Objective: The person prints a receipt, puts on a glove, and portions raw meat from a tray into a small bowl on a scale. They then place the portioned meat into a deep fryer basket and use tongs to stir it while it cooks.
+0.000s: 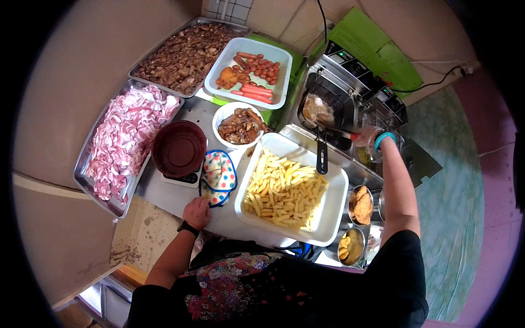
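Observation:
My right hand (368, 139), apparently in a clear plastic glove, grips a metal utensil (342, 132) with a red part on its handle. Its far end reaches into a black wire fryer basket (304, 117), where pale battered food (316, 107) sits in bubbling oil. The basket's black handle (322, 158) sticks out over a white tub (338, 197) of French fries (283, 188). My left hand (197, 212) rests at the counter's edge, fingers curled, against a polka-dot oven mitt (219, 172); whether it pinches the mitt is unclear.
A dark red bowl (179, 148) stands on a kitchen scale (186, 179). Metal trays hold raw sliced meat (127, 135) and browned meat (184, 57). Sausages (256, 92) lie in a white tub (213, 88). Fried pieces (361, 207) fill a steel cup near my right arm.

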{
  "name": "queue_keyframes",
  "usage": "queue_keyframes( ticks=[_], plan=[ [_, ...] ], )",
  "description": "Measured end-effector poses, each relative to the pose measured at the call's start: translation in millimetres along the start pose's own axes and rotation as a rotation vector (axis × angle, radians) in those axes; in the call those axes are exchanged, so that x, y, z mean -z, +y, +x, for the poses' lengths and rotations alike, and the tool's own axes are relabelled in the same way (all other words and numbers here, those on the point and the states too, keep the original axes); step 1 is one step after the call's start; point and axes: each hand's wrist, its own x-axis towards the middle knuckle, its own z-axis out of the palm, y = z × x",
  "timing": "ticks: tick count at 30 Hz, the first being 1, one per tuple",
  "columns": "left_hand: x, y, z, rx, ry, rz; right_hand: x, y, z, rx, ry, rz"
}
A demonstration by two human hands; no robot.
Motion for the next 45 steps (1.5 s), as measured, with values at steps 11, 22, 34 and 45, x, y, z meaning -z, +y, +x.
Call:
queue_keyframes(
  ticks=[11, 22, 34, 45],
  plan=[
    [-4, -7, -6, 0.007, 0.032, -0.004, -65, -19, 101, 0.028, 0.113, -0.189],
    [-4, -5, -1, 0.028, -0.063, -0.021, 5, 8, -8, -0.104, -0.004, -0.08],
    [-2, -1, -2, 0.02, -0.015, 0.008, -42, 21, 55, 0.282, 0.032, -0.416],
    [-4, -1, 3, 0.019, 0.003, -0.013, -17, 21, 36, -0.207, 0.043, -0.154]
  ],
)
